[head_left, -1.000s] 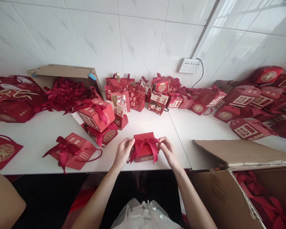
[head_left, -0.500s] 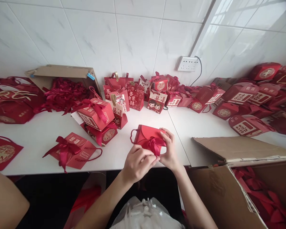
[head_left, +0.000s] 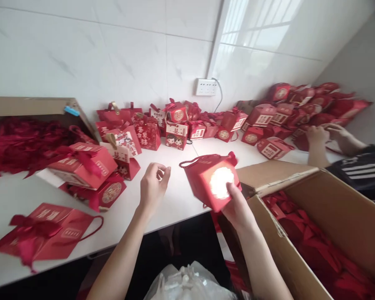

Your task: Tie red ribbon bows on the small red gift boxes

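Observation:
My right hand (head_left: 237,204) grips a red gift box (head_left: 198,179) by its lower right side, thumb on the shiny round emblem. The box is tilted above the table's front edge, and its cord handle points left. The ribbon shows only as a small tip at the top right. My left hand (head_left: 154,183) is apart from the box, over the white table (head_left: 171,208); its fingers are loosely curled, with a gap at the thumb and nothing in them. Just right of the held box stands an open cardboard carton (head_left: 287,179) with red ribboned boxes (head_left: 318,246) inside.
Left of me lie a ribboned box (head_left: 56,229) and two stacked boxes (head_left: 84,166). Behind them, dark red ribbons (head_left: 28,141) fill another carton. Small bags and boxes (head_left: 146,133) line the wall, below a power socket (head_left: 206,87). A co-worker's hands (head_left: 328,133) handle boxes at the right.
My left hand has let go of the box and moved left. My right hand has carried the box right, toward the open carton, and turned it so the emblem faces me. The view has swung right.

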`<state>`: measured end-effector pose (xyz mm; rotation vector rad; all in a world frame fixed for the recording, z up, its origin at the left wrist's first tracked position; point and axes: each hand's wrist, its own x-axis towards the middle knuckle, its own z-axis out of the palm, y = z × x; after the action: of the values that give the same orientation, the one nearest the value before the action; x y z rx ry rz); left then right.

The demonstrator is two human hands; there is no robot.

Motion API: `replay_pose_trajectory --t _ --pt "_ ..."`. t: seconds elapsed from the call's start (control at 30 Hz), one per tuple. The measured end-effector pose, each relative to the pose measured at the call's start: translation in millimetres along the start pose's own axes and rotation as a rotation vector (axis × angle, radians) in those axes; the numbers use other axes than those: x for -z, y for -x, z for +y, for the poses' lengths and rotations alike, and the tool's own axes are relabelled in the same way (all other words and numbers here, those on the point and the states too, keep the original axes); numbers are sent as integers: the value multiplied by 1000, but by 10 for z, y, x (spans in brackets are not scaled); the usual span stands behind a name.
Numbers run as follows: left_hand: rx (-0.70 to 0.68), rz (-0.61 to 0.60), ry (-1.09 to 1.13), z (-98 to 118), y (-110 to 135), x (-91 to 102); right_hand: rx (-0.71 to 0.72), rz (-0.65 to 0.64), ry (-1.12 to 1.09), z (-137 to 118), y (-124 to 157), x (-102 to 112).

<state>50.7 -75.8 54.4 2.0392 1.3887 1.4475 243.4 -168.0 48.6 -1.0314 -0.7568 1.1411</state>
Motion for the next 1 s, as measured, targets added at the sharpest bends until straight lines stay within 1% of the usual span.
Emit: replay_pose_trajectory --t 0.03,0.07,0.1,0.17,0.23,0.3,0.37,0.43,0.5,0.57,0.6,0.67,0.7,0.73,0.77,0.8,0.83,0.87,0.9,0.93,0.97,1.0 --pt "22 -114 52 4 -13 -105 -150 -43 -181 -66 35 50" --pt "22 -230 107 29 -2 -223 -255 -76 -329 -128 71 100" --pt "8 -337 159 69 30 -350 -323 -96 -440 -182 109 148" --pt "-70 -519 234 181 131 -609 -363 -95 -584 -267 190 240" --pt "-195 -639 293 305 244 -851 -358 -67 -661 -325 277 331" --pt "-339 -689 351 419 339 -1064 -335 -32 -704 -368 374 427" --pt "-461 -689 403 523 410 -1245 -304 -4 -715 -405 479 534" --pt "-555 -677 443 620 461 -1388 -272 34 -707 -444 591 643" --pt "-616 -673 462 714 497 -1478 -234 105 -696 -484 708 745" --pt "-621 -638 502 805 519 -1496 -194 209 -677 -515 822 827" --pt "-596 -574 550 852 525 -1472 -175 261 -659 -524 875 858" --pt "-558 -357 687 961 522 -1357 -130 340 -592 -528 966 899" --pt "-597 -242 757 1025 514 -1271 -108 354 -542 -523 1000 908" --pt "-694 -163 803 1096 499 -1174 -89 350 -485 -515 1024 910" --pt "-847 -147 817 1171 476 -1076 -73 338 -429 -505 1039 906" --pt "-1029 -203 787 1245 443 -986 -59 323 -382 -495 1044 897" --pt "-1162 -318 706 1311 398 -913 -50 312 -353 -486 1042 885" --pt "-1214 -436 603 1362 341 -861 -47 307 -344 -478 1034 871" --pt "-1181 -531 484 1395 274 -830 -49 310 -355 -472 1022 856" --pt "-1069 -583 368 1407 201 -818 -57 315 -378 -466 1009 843" --pt "-912 -581 269 1401 130 -816 -70 315 -404 -461 996 832" --pt "-752 -542 191 1383 70 -817 -84 314 -426 -456 983 822"
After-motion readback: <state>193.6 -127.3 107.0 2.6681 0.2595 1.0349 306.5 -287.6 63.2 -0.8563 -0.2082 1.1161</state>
